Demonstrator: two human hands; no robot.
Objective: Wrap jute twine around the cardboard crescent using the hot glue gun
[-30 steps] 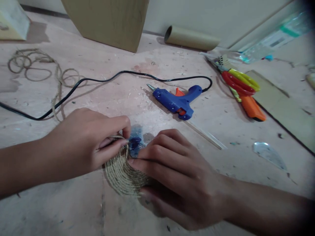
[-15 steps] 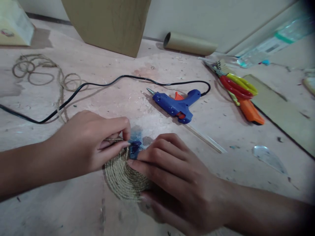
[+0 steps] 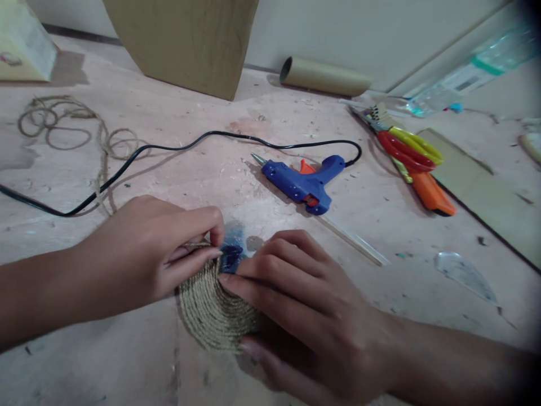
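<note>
Rows of jute twine cover a rounded twine-wrapped piece (image 3: 207, 313), which lies low in the middle of the view. At its top, a dark blue patch (image 3: 231, 256) shows between my hands. My left hand (image 3: 147, 248) pinches the jute twine (image 3: 103, 144) at the upper left edge of the piece; the loose twine trails back to a tangle at the far left. On the right side, my right hand (image 3: 300, 304) grips the wrapped piece, fingers on its top and thumb near the lower edge. Its palm hides much of that side.
Beyond my hands lies a blue glue gun (image 3: 298, 183) with a clear glue stick (image 3: 355, 239) and a black cord (image 3: 190, 146). Scissors (image 3: 406, 149), an orange-handled cutter (image 3: 431, 192), a cardboard tube (image 3: 325, 77), a cardboard piece (image 3: 181, 42) and a plastic bottle (image 3: 469, 76) lie farther back.
My left hand has shifted very slightly downward with the twine still pinched. My right hand keeps its hold on the wrapped piece, and its thumb has moved down a little.
</note>
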